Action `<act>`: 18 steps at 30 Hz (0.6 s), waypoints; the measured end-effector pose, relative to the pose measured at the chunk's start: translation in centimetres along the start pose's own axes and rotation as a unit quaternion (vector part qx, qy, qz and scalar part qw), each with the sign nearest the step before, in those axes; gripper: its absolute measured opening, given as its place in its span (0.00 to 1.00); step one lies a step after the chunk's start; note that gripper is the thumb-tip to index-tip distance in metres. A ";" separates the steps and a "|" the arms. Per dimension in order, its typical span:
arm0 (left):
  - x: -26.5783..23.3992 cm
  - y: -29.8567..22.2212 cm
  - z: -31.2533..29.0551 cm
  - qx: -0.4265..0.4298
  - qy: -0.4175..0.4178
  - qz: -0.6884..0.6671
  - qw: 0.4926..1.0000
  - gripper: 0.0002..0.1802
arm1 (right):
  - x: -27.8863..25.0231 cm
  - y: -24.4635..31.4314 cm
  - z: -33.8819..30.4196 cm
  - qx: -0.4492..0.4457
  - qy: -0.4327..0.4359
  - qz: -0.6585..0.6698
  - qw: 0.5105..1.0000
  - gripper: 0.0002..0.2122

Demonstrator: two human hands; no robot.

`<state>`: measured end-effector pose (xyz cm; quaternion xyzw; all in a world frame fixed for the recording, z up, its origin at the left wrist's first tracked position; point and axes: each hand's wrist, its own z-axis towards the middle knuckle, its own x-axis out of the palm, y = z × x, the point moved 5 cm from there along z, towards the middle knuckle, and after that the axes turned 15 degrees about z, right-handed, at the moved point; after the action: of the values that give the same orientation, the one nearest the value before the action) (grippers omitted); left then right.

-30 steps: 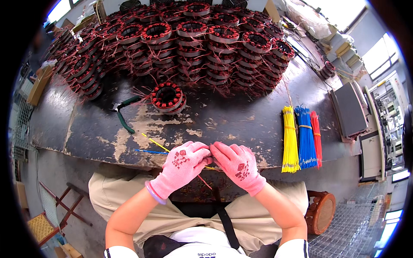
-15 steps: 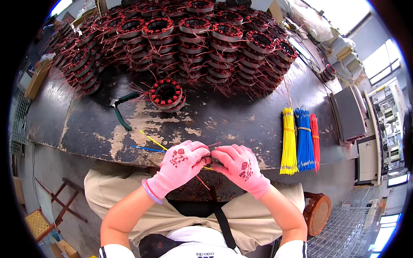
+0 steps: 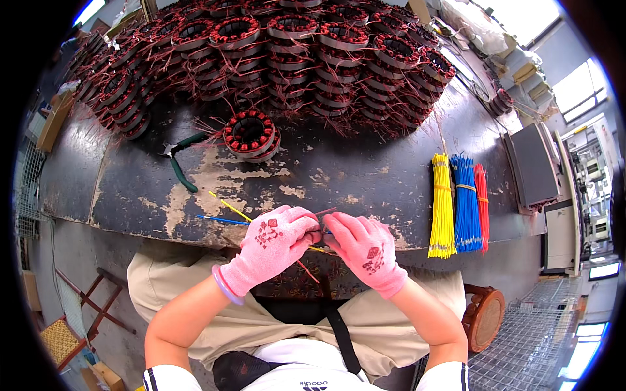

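Note:
In pink gloves, both my hands meet at the near edge of the worn black table. My left hand (image 3: 274, 240) is closed on thin insulated wires; a yellow wire (image 3: 233, 208) and a blue wire (image 3: 223, 220) stick out past it on the left. Pressed against it, my right hand (image 3: 366, 251) is closed with its fingertips at the same wires. A thin red wire (image 3: 308, 271) hangs below the fingers. Exactly what the fingertips pinch is hidden. Beyond the hands sits a wound stator (image 3: 250, 155) with red coils, apart from both.
Green-handled pliers (image 3: 182, 174) lie open left of the stator. Tall stacks of stators (image 3: 290, 62) fill the far side. On the right lie banded bundles of yellow wires (image 3: 442, 212), blue wires (image 3: 466, 212) and red wires (image 3: 482, 208). A wooden stool (image 3: 486, 319) stands at lower right.
My right fingers have shifted slightly at the wires and now point more away from me. The left hand keeps its grip. The whole view has moved a little.

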<state>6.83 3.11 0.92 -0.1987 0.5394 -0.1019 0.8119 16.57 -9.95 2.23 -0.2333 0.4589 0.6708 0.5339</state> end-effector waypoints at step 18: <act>0.0 -0.2 0.1 0.024 0.013 0.008 1.000 0.07 | 1.6 -3.6 0.4 0.315 0.144 0.352 0.870 0.09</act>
<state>6.92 2.95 0.99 -0.1741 0.5489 -0.1111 0.8100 19.52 -8.80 -0.17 0.0301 0.7691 0.5934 0.2353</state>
